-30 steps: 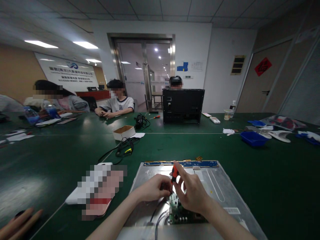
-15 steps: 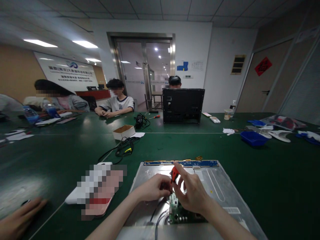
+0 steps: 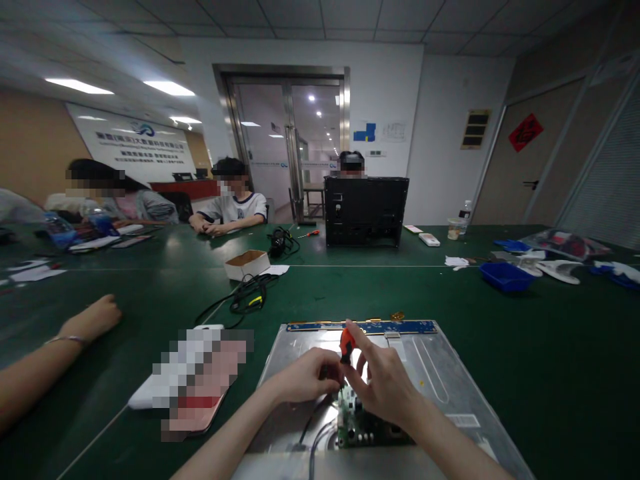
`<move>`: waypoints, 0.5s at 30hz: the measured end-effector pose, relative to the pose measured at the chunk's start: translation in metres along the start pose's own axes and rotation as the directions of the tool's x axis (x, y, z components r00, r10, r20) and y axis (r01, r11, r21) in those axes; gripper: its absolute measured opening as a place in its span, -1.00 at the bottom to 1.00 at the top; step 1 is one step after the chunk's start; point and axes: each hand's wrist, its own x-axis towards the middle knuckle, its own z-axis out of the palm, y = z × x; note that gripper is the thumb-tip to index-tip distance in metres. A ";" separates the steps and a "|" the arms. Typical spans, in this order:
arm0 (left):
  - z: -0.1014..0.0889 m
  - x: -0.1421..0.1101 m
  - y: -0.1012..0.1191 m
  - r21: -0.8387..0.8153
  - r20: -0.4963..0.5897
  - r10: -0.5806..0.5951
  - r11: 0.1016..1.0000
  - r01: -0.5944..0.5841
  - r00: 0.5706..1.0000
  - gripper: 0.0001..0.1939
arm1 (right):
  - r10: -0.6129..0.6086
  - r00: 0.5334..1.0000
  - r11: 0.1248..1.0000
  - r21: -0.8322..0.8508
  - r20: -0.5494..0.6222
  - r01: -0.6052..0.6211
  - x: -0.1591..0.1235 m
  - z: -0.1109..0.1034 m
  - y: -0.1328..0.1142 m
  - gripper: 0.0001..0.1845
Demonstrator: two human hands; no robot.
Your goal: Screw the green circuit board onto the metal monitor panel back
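From here, the shallow blue plastic tray [image 3: 507, 276] stood right of the open white cardboard box [image 3: 247, 265], contents unclear. The right hand [image 3: 387, 377] pinched a red-and-black screwdriver [image 3: 347, 345] upright over the green circuit board [image 3: 367, 427]; the left hand [image 3: 313, 375] curled beside it, its grip hidden.

Screwdriver [image 3: 347, 343]: tip and shaft mostly hidden by fingers; contact point not visible.
Left hand [image 3: 310, 377]: fingertips partly hidden; hold unclear.
Circuit board [image 3: 367, 430]: partly covered by right hand [image 3: 387, 383].
Metal panel [image 3: 450, 373]: near end cut off by bottom edge.
Bare forearm with bracelet [image 3: 47, 363]: cut off at left edge.
Pink item [image 3: 213, 400]: pixelated, markings illegible.
Seated person [image 3: 351, 162]: mostly behind black monitor [image 3: 367, 217].
Wall sign [image 3: 143, 143]: small lettering illegible.
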 end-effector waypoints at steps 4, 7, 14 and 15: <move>0.002 0.000 -0.005 -0.013 0.008 -0.007 1.000 0.007 1.000 -0.90 | 0.033 0.998 0.999 0.013 0.052 -0.033 -0.002 -0.001 -0.001 -0.31; 0.002 0.000 -0.006 0.006 0.001 -0.021 1.000 0.021 1.000 -0.89 | 0.052 0.998 0.999 0.001 0.030 -0.052 -0.003 0.002 0.002 -0.36; 0.000 0.000 -0.002 0.006 -0.002 0.006 1.000 -0.006 1.000 -0.89 | 0.053 0.998 0.998 -0.015 -0.045 -0.054 -0.002 0.004 0.004 -0.42; 0.000 0.000 -0.002 0.005 0.001 0.011 1.000 -0.011 1.000 -0.88 | 0.052 0.998 0.999 -0.012 -0.038 -0.053 -0.002 0.004 0.003 -0.41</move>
